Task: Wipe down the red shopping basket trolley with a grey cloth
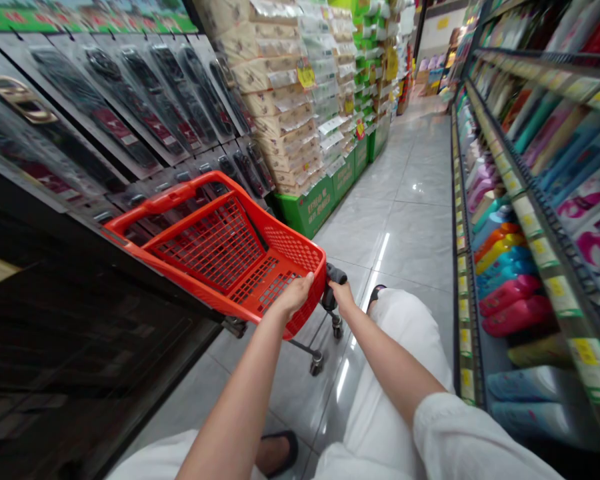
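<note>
A red plastic shopping cart (220, 247) with an empty mesh basket stands in a shop aisle in front of me, tilted in the view. My left hand (295, 293) is closed over the near rim of the basket. My right hand (341, 292) is wrapped round the cart's grey handle grip (336, 273) just right of the rim. The cart's small castor wheels (317, 363) rest on the glossy grey tiles. My legs in white trousers and a dark shoe show below.
Racks of packaged items (105, 113) hang on the left. Stacked paper goods on green crates (310, 207) line the aisle further on. Shelves on the right (520, 267) hold colourful slippers and packets. The tiled floor (410, 200) runs ahead between them.
</note>
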A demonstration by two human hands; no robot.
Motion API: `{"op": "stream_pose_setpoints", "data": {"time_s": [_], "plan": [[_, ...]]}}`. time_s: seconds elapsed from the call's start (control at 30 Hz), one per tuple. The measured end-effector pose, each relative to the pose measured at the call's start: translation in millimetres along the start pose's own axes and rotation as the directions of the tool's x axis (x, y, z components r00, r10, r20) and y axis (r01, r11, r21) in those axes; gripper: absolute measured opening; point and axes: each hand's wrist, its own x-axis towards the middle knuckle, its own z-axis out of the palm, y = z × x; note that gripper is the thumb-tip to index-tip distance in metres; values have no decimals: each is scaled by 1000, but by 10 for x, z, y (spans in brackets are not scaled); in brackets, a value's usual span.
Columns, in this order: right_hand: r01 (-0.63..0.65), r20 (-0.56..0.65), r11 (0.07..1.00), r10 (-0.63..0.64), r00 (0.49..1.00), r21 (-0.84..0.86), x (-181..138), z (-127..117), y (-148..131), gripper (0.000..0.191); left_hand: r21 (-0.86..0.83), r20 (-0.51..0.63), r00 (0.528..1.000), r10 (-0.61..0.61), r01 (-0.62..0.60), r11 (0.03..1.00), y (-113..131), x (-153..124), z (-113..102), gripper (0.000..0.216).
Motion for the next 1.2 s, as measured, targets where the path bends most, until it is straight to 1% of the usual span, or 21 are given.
{"op": "stream_pose_setpoints", "data": {"time_s": [0.1,0.17,0.23,0.33,0.37,0.43,0.53,0.6,0.67,0.73,0.8,0.87,0.97,1.03,1.1,1.17,1.2], "plan": [[-82,10,996,82,997,46,11,12,27,21,-13,10,1000,-17,17,1000,-7,26,2,70],[-94,29,992,92,995,82,-4,39,-42,23,-38,23,1000,-9,10,999,-10,31,-4,71],[-42,67,987,32,997,154,-17,51,-158,28,-47,22,1000,12,-11,999,-10,26,-11,73],[71,121,959,-107,987,275,-6,18,-307,34,-44,3,1000,25,-25,999,-8,21,-13,74],[74,125,957,-113,986,280,3,-2,-322,33,-52,5,1000,17,-16,999,-9,23,-11,74],[13,108,974,-38,993,228,18,-39,-279,28,-75,20,1000,-6,7,997,-17,31,-6,73],[-119,56,982,112,992,143,-8,-51,-87,18,-79,11,1000,-23,24,997,-42,42,-5,71],[-154,30,978,151,988,139,-58,-16,32,16,-71,-17,1000,-24,23,997,-60,40,-8,71],[-145,7,977,146,989,158,-111,49,63,22,-79,-44,999,-23,20,997,-67,31,-11,73],[-43,-18,980,47,999,195,-136,121,-18,33,-116,-61,998,-25,18,993,-53,22,-12,74],[137,-27,967,-134,991,217,-122,176,-184,41,-187,-50,998,-44,34,982,-16,23,-9,72],[312,25,932,-322,946,183,-94,198,-361,43,-288,8,997,-79,78,955,32,44,-6,71],[521,155,854,-515,843,7,-130,166,-494,46,-427,90,989,-116,144,893,86,109,-4,75],[625,225,767,-589,776,-146,-243,116,-462,52,-483,82,988,-133,156,861,94,156,-4,78],[689,321,676,-612,722,-261,-381,62,-381,65,-518,46,988,-150,152,842,81,191,-5,80],[726,412,600,-600,686,-336,-456,19,-322,75,-542,25,987,-161,149,827,63,208,-9,83],[737,437,566,-594,675,-369,-451,5,-317,78,-552,39,986,-164,159,819,56,211,-14,86]]}}
